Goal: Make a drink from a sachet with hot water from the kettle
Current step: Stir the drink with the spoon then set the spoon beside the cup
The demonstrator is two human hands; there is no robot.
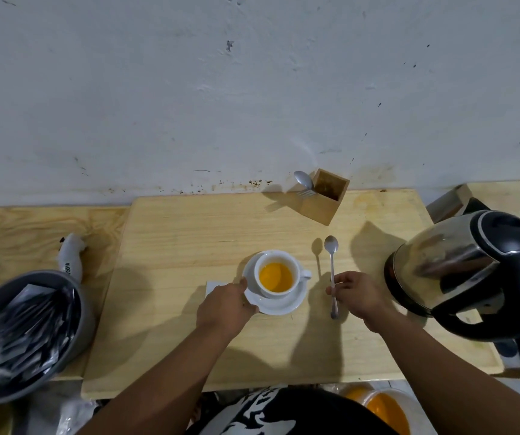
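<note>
Right hand (354,293) has its fingertips (330,289) pinched around the lower part of a teaspoon (332,271), which is lifted off the wood with the bowl pointing to the far side and its shadow falling just to the left. Left hand (225,304) is clamped on the near-left rim of the white saucer (286,306), thumb on top, the rest of the fingers tucked under so I can't see them. On the saucer sits a white cup (275,273), handle pointing right, holding a bright orange-yellow drink, so the cup is pretty much dead centre on the pale wooden board (189,240), between the two hands. A small white square thing pokes out from under the left hand, can't tell what it is. Going outward: a steel kettle (468,268) with black lid and handle stands on the right edge of the board, near the right hand but not touching it. At the far side, against the scuffed wall (189,89), there's a wooden cutlery box (324,199) with a spoon and fork sticking out. Way off left is a grey bowl (86,315) stuffed with dark silvery sachets (23,334).
</note>
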